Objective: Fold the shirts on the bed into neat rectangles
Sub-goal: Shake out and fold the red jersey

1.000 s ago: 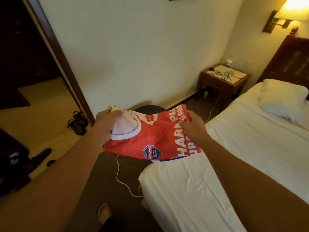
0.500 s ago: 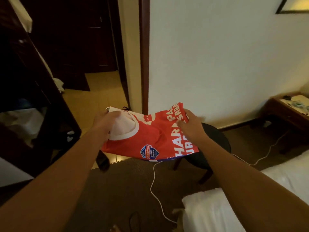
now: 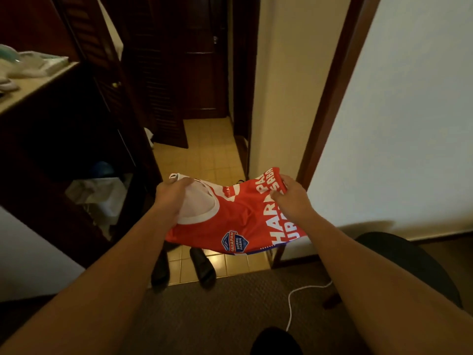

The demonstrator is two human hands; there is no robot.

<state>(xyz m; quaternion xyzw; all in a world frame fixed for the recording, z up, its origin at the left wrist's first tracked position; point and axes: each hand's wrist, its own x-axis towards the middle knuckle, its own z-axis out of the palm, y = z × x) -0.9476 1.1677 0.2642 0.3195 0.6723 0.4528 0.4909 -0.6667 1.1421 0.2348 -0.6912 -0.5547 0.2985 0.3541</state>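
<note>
A folded red shirt (image 3: 238, 216) with white lettering, a white collar band and a blue badge is held flat in the air at about waist height, in the middle of the view, above the line where brown carpet meets yellow floor tiles. The left hand (image 3: 170, 194) grips the shirt's collar end, fingers curled over the far edge and the white inner cloth. The right hand (image 3: 291, 198) grips the opposite end, thumb on top of the lettering and fingers tucked under the cloth. Both bare forearms reach forward from the lower corners, slightly bent, converging on the shirt.

Below the shirt, two black sandals (image 3: 202, 266) lie on the tiles (image 3: 212, 152) at the carpet edge. Right of the shirt and lower, a black round stool (image 3: 409, 262) stands on the carpet (image 3: 217, 308), with a white cable (image 3: 291, 303) curling beside it. Behind the shirt on the right is a dark door frame (image 3: 332, 93) and a white wall (image 3: 409, 111). Left of the shirt stands a dark open cabinet (image 3: 51, 155): its lower compartment holds pale crumpled cloth or bags and something blue, too dim to tell apart; its top shelf (image 3: 33, 85) carries pale folded items. Beyond the shirt, a tiled passage leads to a dark door (image 3: 202, 60).
</note>
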